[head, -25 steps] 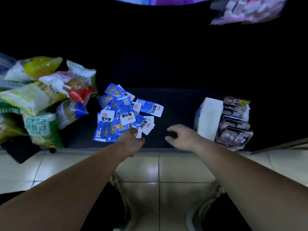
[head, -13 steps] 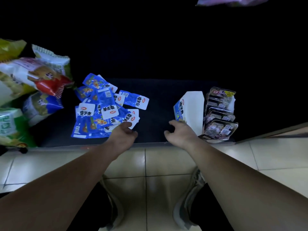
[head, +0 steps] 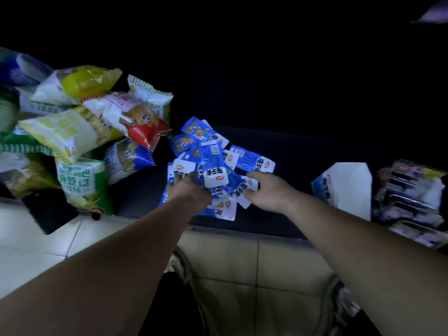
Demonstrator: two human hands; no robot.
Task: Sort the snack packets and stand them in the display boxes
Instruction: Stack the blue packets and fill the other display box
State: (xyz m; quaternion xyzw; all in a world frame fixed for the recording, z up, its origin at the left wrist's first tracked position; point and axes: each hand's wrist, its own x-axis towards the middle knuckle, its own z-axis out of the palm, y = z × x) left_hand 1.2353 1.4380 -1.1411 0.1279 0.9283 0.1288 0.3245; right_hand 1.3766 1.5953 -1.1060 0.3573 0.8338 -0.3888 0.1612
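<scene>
Past the tiled floor (head: 242,263) at frame bottom, both hands are in the blue snack packets (head: 213,166) piled centre-frame on the dark surface (head: 291,151). Left hand (head: 189,192) on the pile's left side, fingers curled under and hidden, grip can't tell; right hand (head: 269,192) pinches packets at the pile's right edge between thumb and fingers. White-and-blue display box (head: 346,187) stands right of the pile, second display box (head: 409,202) of dark packets beside it; large snack bags (head: 84,132) heaped upper left.
</scene>
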